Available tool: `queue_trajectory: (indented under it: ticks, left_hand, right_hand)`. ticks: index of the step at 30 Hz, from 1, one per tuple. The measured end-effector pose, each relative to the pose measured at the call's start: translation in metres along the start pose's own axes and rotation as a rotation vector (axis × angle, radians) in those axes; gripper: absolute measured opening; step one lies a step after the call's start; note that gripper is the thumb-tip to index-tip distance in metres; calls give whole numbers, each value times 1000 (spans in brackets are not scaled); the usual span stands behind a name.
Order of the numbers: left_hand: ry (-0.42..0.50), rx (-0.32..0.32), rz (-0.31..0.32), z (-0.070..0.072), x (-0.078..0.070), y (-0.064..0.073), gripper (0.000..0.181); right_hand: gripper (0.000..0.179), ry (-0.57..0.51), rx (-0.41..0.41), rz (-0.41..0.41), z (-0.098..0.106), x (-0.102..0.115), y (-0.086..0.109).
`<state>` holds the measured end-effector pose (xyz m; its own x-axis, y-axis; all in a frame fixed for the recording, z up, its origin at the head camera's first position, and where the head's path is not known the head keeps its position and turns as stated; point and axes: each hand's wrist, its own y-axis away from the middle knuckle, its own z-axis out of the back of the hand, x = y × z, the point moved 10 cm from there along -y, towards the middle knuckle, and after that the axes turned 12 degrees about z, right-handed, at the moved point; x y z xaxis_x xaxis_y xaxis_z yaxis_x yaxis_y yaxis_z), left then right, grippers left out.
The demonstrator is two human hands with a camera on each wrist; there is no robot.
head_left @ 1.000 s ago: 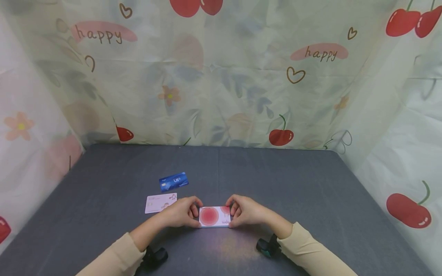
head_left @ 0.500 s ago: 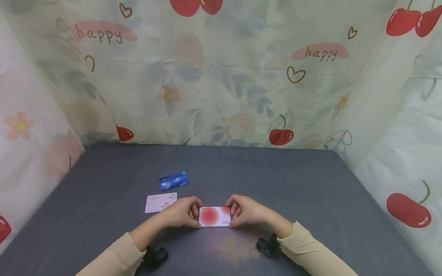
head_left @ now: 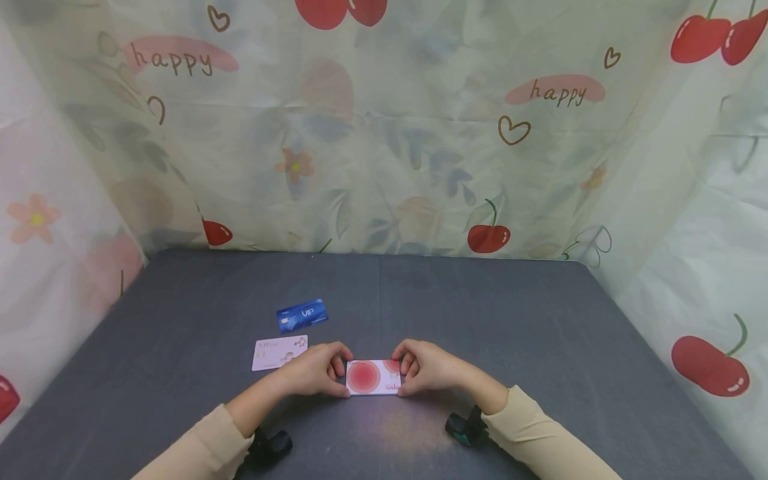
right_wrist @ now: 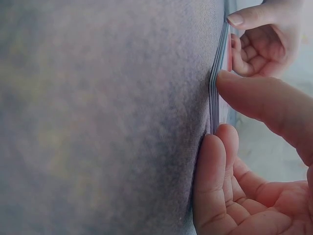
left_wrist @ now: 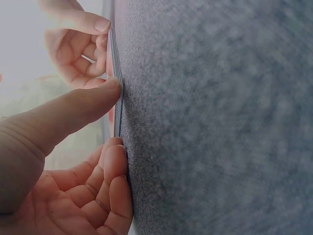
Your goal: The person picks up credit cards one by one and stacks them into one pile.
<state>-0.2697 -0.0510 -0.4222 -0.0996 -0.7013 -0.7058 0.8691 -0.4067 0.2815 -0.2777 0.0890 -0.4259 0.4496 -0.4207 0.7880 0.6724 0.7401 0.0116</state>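
White-and-red on top, a thin rectangular card stack (head_left: 373,377) lies on grainy grey fabric (head_left: 480,307) between left hand (head_left: 317,369) and right hand (head_left: 431,368), curled fingers gripping its ends.

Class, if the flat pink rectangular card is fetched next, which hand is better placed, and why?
Probably the left hand: it partly hides the pink card in the head view, while the right hand is farther off, across the white-and-red card stack that both hands grip.
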Motion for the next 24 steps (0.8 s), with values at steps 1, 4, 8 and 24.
queue_trajectory:
  ticks: [1, 4, 8, 24]
  left_hand:
    - [1, 0, -1, 0, 0, 0, 48]
    - [4, -3, -4, 0, -1, 1, 48]
    - [1, -6, -10, 0, -2, 2, 48]
    - [30, 46, -16, 3, -5, 4, 55]
  right_hand:
    - [47, -3, -1, -1, 0, 0, 0]
    - [47, -9, 0, 3, 0, 0, 0]
    - [47, -6, -3, 1, -1, 0, 0]
    - [47, -22, 16, 1, 2, 0, -2]
